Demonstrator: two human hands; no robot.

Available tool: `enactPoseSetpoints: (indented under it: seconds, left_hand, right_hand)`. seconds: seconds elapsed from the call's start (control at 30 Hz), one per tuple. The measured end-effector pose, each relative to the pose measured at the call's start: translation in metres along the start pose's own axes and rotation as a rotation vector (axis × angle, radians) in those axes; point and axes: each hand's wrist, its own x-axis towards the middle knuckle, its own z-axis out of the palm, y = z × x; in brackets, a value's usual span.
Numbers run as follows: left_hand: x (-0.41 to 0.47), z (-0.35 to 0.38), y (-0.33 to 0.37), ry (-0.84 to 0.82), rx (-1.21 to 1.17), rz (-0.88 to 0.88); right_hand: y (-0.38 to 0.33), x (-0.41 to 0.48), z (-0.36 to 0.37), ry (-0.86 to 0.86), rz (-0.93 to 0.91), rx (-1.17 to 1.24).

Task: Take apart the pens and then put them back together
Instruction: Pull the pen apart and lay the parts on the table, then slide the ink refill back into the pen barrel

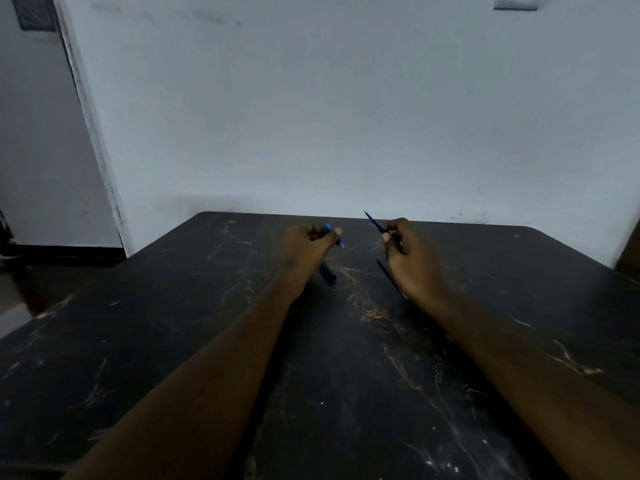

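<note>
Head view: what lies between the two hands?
Head view: bare scratched table between left hand and right hand; a thin dark pen part lies at the right hand's edge.

Left hand: fingers curled, thumb pinching a blue pen part.
Right hand: fingers curled, pinching a thin blue refill.
Forearms: bare, stretched forward, hands apart.

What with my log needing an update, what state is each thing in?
blue piece: gripped in left hand, apart from refill.
refill: pinched in right hand, tip pointing up.
dark pen piece: lying on table, under left hand.
thin dark rod: lying on table, beside right hand.
</note>
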Motion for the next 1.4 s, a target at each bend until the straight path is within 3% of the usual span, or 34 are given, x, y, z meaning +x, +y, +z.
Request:
enactPoseSetpoints:
  seconds: [0.3,0.47,0.8,1.03,1.17,1.27,1.4]
  left_hand:
    - [0.002,0.002,-0.015,-0.136,0.499,0.076]
    - [0.002,0.005,-0.016,-0.152,0.550,0.081]
    - [0.006,0.003,-0.018,-0.184,0.419,0.020]
    - [0.007,0.000,-0.014,-0.149,0.264,-0.070]
    - [0.007,0.000,-0.014,-0.049,0.176,-0.089]
    - [0.006,0.000,-0.010,0.007,0.087,-0.080]
    - [0.001,0.003,0.005,-0.047,-0.095,-0.110]
  right_hand:
    - [0.001,0.000,0.001,0.020,0.004,0.028]
    - [0.000,-0.001,-0.002,0.014,0.011,0.053]
    - [0.003,0.000,-0.002,0.011,0.029,0.067]
    - [0.001,-0.001,-0.003,0.003,0.046,0.093]
    - [0.001,0.000,-0.002,-0.015,0.060,0.088]
    - [0.001,-0.001,-0.001,-0.026,0.050,0.101]
    - [0.005,-0.001,0.006,-0.092,0.058,0.154]
